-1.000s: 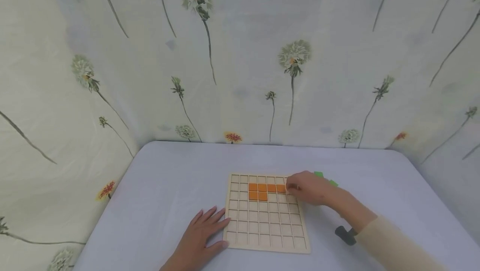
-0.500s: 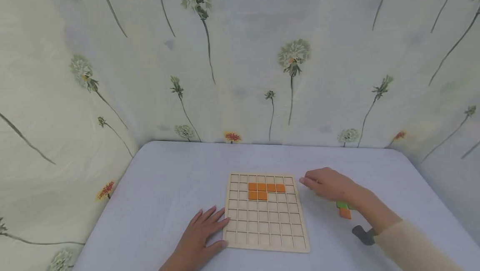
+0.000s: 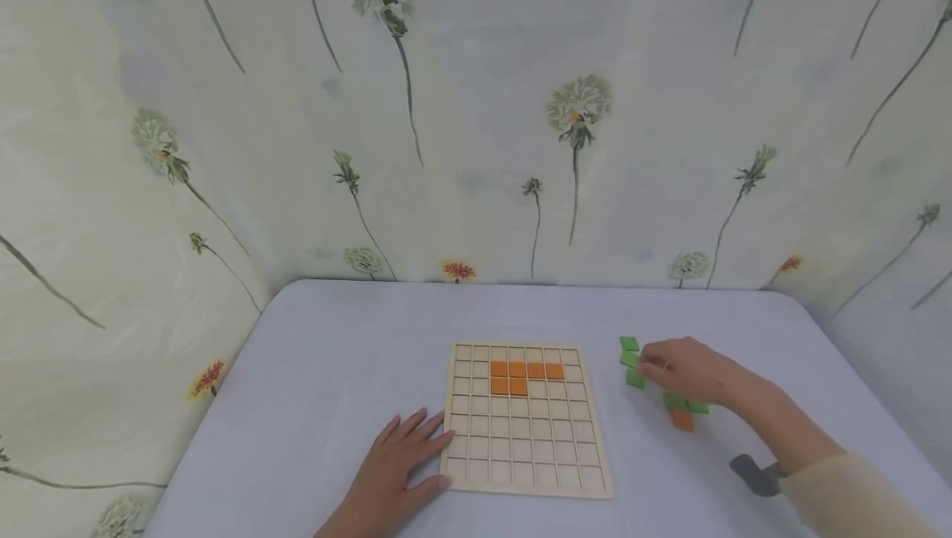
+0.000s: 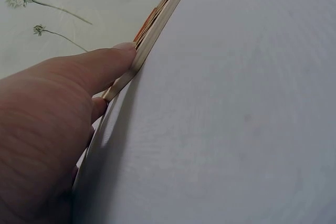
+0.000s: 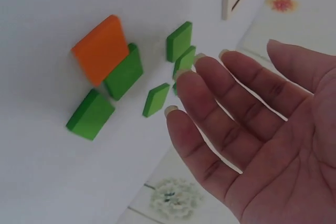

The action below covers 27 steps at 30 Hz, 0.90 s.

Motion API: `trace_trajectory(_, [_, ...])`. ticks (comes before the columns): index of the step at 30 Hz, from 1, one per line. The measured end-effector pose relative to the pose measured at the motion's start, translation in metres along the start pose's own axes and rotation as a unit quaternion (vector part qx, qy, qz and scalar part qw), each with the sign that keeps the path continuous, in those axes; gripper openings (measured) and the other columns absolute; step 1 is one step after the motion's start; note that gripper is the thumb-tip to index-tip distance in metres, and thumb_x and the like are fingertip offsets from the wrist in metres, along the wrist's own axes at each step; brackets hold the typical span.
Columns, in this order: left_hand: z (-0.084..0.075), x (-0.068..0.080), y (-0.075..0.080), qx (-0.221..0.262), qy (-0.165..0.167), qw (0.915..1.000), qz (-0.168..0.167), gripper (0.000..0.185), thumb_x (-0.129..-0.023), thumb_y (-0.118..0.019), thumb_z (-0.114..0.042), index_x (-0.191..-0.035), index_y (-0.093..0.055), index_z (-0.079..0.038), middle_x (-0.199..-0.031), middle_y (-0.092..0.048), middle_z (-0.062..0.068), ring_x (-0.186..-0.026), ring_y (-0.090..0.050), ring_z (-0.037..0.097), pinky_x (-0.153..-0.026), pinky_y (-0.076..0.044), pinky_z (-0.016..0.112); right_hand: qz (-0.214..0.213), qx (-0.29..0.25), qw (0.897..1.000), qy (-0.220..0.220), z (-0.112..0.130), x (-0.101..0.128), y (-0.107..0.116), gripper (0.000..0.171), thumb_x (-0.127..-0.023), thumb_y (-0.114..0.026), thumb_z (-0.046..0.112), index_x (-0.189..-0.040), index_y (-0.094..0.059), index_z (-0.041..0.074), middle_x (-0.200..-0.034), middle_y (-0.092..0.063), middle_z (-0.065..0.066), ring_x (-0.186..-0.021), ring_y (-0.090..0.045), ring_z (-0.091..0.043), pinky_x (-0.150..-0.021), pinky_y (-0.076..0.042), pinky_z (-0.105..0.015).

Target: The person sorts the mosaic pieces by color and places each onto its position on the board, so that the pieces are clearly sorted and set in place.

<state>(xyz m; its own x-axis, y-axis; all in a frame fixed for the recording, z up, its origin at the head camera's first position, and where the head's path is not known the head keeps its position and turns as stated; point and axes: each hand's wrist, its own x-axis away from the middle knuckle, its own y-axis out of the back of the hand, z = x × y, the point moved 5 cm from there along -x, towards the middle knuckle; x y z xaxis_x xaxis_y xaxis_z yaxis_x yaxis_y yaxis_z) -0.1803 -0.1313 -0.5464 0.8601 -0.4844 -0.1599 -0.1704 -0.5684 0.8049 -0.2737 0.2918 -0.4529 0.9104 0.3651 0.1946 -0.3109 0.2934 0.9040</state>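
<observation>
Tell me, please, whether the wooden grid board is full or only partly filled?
Partly filled: the wooden grid board holds only six orange square tiles; other cells are empty.

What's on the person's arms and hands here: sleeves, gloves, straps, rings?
Both hands are bare, no gloves. The right hand comes out of a long cream-beige sleeve that ends at the wrist; a dark grey strap-like piece shows under that wrist. The left hand shows no sleeve in frame. Fingernails are short and unpainted in the right wrist view. Whether a ring is worn is too blurred to tell.
</observation>
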Motion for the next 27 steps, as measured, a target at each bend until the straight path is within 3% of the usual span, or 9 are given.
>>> trace_trajectory(6, [-0.001, 0.0, 0.0, -0.002, 0.0, 1.0, -0.003, 0.057, -0.099, -0.067, -0.049, -0.15, -0.06, -0.025, -0.163, -0.043, -0.008, -0.156, -0.029, 0.025, -0.127, -0.013, 0.054, 0.015, -0.007, 1.0, -0.022, -0.016, 0.011, -0.001, 0.015, -0.104, -0.062, 0.021, -0.097, -0.07, 0.011, -0.077, -0.058, 0.003, -0.073, -0.051, -0.015, -0.068, -0.049, -0.036])
trace_trajectory(15, [-0.004, 0.0, 0.002, -0.002, -0.006, 0.9999, -0.013, 0.056, -0.098, -0.069, -0.046, -0.149, -0.061, -0.023, -0.163, -0.044, -0.006, -0.155, -0.03, 0.026, -0.126, -0.011, 0.049, 0.033, -0.018, 0.998, -0.046, -0.028, 0.02, 0.002, 0.018, -0.104, -0.062, 0.023, -0.104, -0.073, 0.008, -0.084, -0.064, 0.003, -0.079, -0.056, -0.016, -0.075, -0.054, -0.041])
trace_trajectory(27, [-0.005, 0.001, 0.004, -0.003, -0.008, 0.9998, -0.018, 0.056, -0.099, -0.068, -0.047, -0.148, -0.062, -0.022, -0.162, -0.045, -0.005, -0.155, -0.031, 0.027, -0.126, -0.012, 0.051, 0.042, -0.046, 0.995, -0.075, -0.038, 0.028, -0.006, 0.018, -0.105, -0.06, 0.022, -0.102, -0.071, 0.009, -0.083, -0.065, 0.002, -0.077, -0.057, -0.017, -0.069, -0.051, -0.037])
